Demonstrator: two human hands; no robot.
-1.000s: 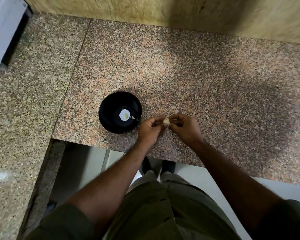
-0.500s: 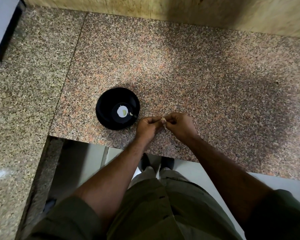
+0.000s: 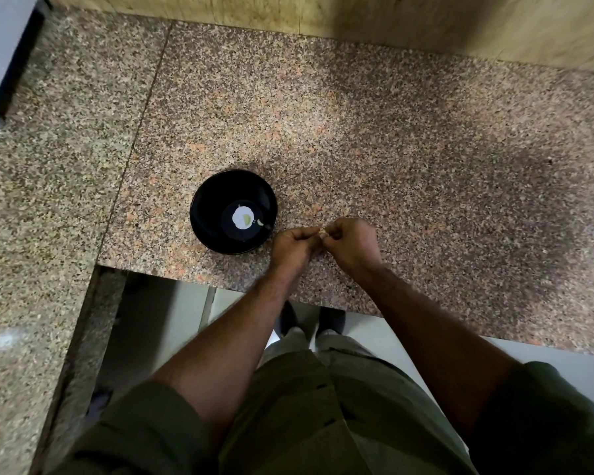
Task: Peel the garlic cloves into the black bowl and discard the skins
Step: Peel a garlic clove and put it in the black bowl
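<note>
I am seeing my left hand and right hand meeting fingertip to fingertip, both pinching a small pale garlic clove over the speckled pink granite counter. Just left of my left hand, the round glossy black bowl is sitting, holding one pale peeled clove.

On the speckled granite countertop, the round black bowl lies just left of my left hand; my right hand meets it (a small pale garlic clove between them).
</note>
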